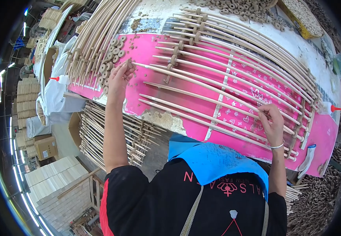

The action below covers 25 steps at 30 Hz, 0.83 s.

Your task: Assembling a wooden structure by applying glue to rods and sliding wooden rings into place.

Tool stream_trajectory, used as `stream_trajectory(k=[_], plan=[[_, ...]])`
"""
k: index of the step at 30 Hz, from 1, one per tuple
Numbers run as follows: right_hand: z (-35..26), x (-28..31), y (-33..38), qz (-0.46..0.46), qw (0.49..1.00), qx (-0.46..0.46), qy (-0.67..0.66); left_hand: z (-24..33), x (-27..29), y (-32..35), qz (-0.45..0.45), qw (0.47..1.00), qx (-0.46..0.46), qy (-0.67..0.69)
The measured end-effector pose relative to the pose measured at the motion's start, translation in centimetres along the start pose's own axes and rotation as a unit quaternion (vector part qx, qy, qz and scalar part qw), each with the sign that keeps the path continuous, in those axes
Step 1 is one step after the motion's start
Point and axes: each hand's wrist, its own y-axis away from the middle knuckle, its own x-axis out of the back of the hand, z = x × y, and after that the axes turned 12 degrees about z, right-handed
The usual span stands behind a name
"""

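Note:
My left hand [122, 74] is closed on a small wooden ring [129, 63], held at the pointed left end of a long wooden rod [202, 82]. Farther along, toward its right end, my right hand [272, 122] pinches this rod between thumb and fingers. More rods [202, 114] lie side by side on the pink sheet, in front of and behind it. Wooden rings sit on the farther rods near their left ends, beside a notched wooden rack [173, 61]. Just beyond my left hand, loose rings [109, 65] are spread in a pile.
A bundle of ringed rods [95, 43] lies at the far left, and a heap of rings [241, 8] at the back. Glue bottles with red tips stand at the left [62, 79] and right [329, 108]. Stacked rods [115, 133] sit below the table's left edge.

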Motion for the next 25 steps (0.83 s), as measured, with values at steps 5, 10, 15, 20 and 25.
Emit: stream_trajectory(k=[5, 10, 15, 20, 25], plan=[[0.4, 0.1, 0.3, 0.011, 1.000, 0.010, -0.016, -0.2, -0.3, 0.6, -0.019, 0.999, 0.022, 0.036], [0.4, 0.5, 0.4, -0.006, 1.000, -0.005, -0.010, -0.5, -0.4, 0.5, -0.011, 0.995, 0.046, 0.084], [0.4, 0.9, -0.1, -0.003, 1.000, 0.018, 0.005, -0.8, -0.9, 0.9, 0.015, 0.997, 0.057, 0.040], [0.3, 1.1, -0.3, -0.008, 1.000, 0.017, -0.003, -1.0, -0.1, 0.7, 0.018, 0.997, 0.067, 0.037], [0.4, 1.3, -0.4, -0.024, 1.000, 0.002, -0.004, -1.2, 0.1, 0.6, 0.009, 0.997, 0.068, 0.027]])
